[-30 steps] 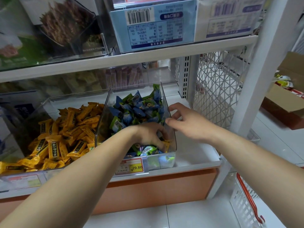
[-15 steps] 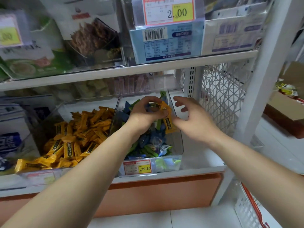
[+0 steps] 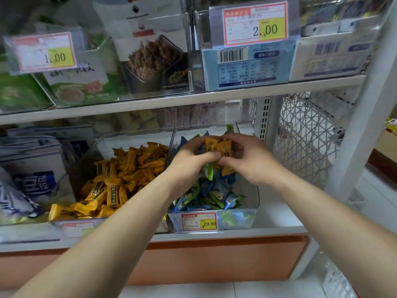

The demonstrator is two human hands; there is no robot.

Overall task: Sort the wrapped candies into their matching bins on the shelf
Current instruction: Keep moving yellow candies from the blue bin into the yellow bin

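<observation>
Head view, left hand (image 3: 189, 157) and right hand (image 3: 252, 157) both pinching orange candies (image 3: 219, 147), above blue-green candy bin (image 3: 240, 219)

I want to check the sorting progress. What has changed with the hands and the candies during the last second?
The left hand rose from the front of the blue bin, carrying orange candies. The right hand left the bin's right rim, moved in and now pinches them too. Both bins and the orange pile stayed in place.
</observation>
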